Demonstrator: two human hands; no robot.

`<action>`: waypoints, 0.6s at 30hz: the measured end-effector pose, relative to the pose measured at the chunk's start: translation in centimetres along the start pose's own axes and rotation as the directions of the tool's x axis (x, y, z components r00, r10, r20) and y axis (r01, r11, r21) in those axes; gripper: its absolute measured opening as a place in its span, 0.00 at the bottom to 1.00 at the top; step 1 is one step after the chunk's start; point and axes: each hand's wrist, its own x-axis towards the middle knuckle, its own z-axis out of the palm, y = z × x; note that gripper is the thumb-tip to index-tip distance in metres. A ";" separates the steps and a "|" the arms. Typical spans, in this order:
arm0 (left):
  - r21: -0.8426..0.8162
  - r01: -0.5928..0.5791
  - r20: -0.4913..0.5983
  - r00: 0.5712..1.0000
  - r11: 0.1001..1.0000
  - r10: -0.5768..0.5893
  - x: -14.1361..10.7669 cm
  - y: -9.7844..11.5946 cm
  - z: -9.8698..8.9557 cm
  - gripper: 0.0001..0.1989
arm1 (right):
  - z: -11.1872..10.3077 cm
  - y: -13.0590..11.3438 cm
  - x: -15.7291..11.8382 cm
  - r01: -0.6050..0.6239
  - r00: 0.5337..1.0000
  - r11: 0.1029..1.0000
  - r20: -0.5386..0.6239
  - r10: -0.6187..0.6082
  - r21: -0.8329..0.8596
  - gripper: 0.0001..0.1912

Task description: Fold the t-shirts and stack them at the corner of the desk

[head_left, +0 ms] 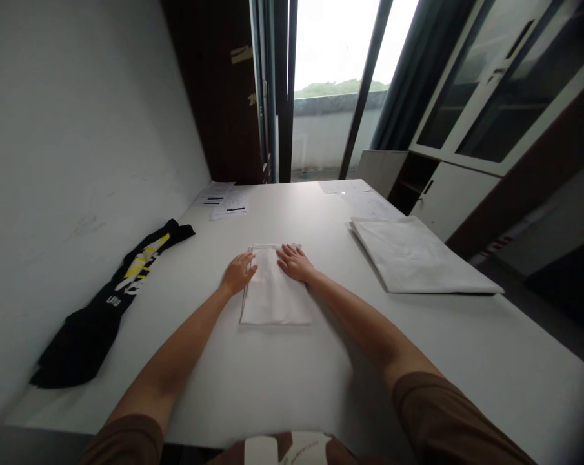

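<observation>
A folded white cloth [276, 297] lies flat in the middle of the white table [209, 381], its long sides running away from me. On its far left edge rests my left hand [238, 273], palm down with the fingers apart. My right hand [295, 262] lies flat near the far right corner of the cloth, its fingers spread. Neither hand is gripping anything.
A black garment [88, 329] with a yellow and white print lies along the wall at left. At right is a larger folded white cloth [422, 258]. Papers [230, 203] lie at the far left, more sheets [364, 199] at the far right. Cabinets [459, 194] stand beyond.
</observation>
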 end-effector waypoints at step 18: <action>0.072 0.011 0.282 0.959 0.997 -0.031 -1.6 1.0 1.0 0.32 | -0.6 -0.9 -1.8 -0.017 0.992 1.000 -0.126 0.020 0.026 0.35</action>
